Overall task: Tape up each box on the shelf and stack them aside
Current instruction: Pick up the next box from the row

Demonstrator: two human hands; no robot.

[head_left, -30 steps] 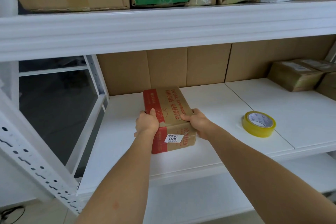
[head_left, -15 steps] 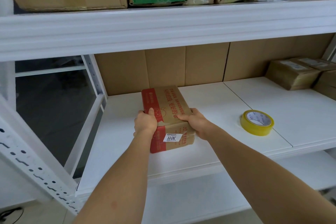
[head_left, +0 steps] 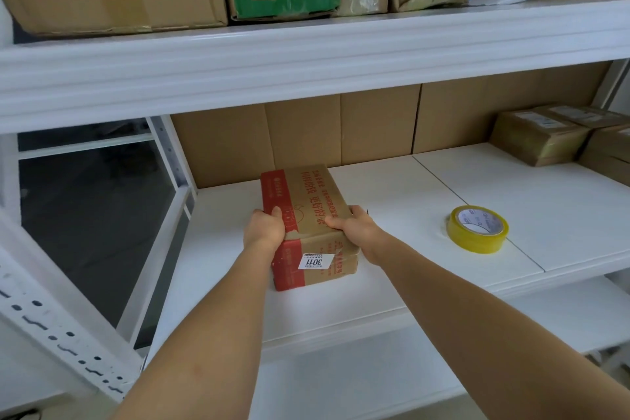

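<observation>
The red-banded cardboard box [head_left: 308, 225], resting on the white middle shelf [head_left: 392, 283], is gripped at opposite long sides by the left hand [head_left: 264, 230] and right hand [head_left: 354, 227], and is judged stiff, light and easily slid.

The shelf [head_left: 392, 201] lies bare between the box [head_left: 317, 215] and the tape [head_left: 478, 229]. Stacked parcels [head_left: 542, 138] crowd its far right (upper shelf [head_left: 306, 58] overhead).

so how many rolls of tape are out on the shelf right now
1. The yellow tape roll lies flat on the white shelf, right of the box held by both hands. Others may be hidden out of frame.
</observation>
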